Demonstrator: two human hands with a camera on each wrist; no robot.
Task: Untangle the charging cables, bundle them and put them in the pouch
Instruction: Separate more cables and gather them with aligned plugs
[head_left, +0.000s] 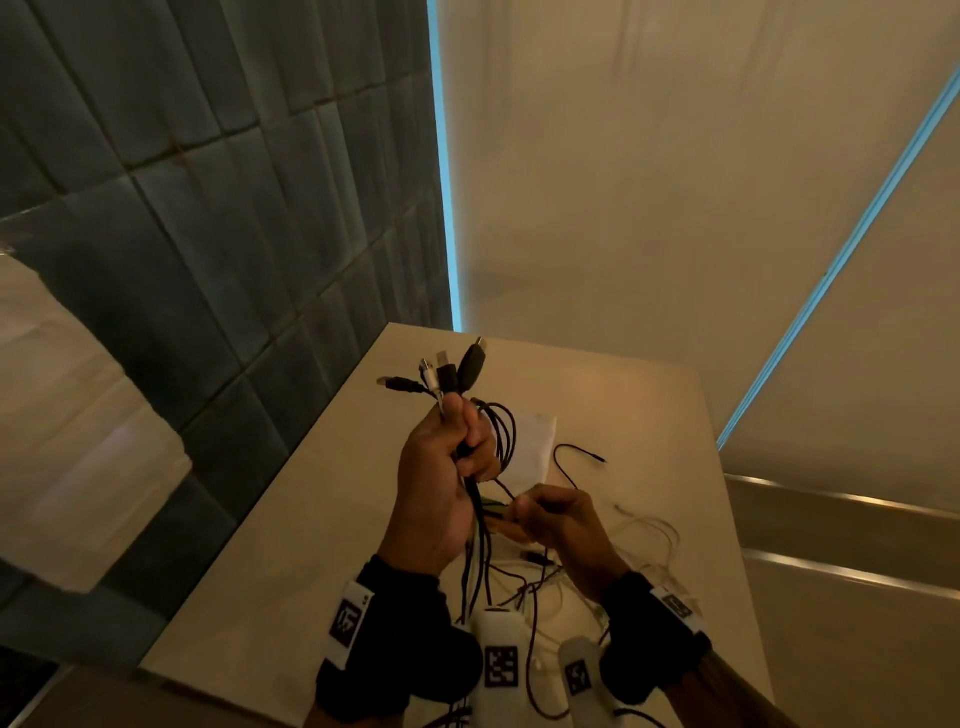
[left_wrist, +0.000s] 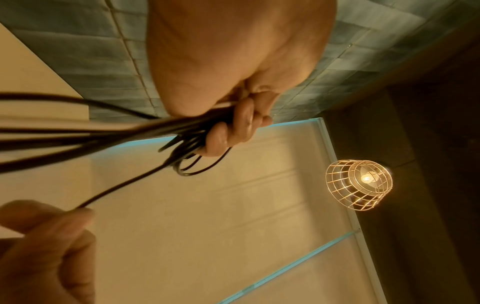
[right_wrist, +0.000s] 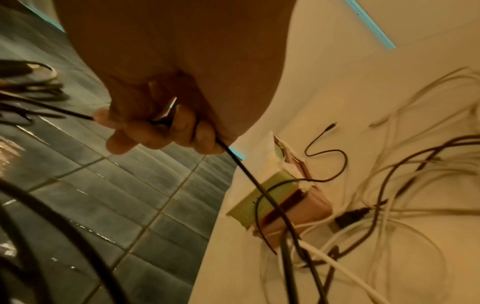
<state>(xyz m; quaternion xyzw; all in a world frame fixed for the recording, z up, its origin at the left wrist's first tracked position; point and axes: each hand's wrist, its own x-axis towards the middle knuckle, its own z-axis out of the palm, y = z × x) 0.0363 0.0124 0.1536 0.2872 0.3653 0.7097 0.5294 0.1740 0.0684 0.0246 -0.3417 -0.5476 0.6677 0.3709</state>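
Above the table, my left hand grips a bundle of black cables. Their plug ends fan out above the fist, and the rest hangs down to the tabletop. In the left wrist view its fingers curl round the looped cables. Just to the right and lower, my right hand pinches one thin black cable that runs from the bundle down to the table. The pouch lies flat behind both hands; in the right wrist view the pouch looks green and pink, with cables across it.
Loose white cables and more black ones tangle on the pale table under and right of my hands. A thin black lead with a small plug lies beside the pouch. A tiled wall borders the table's left edge.
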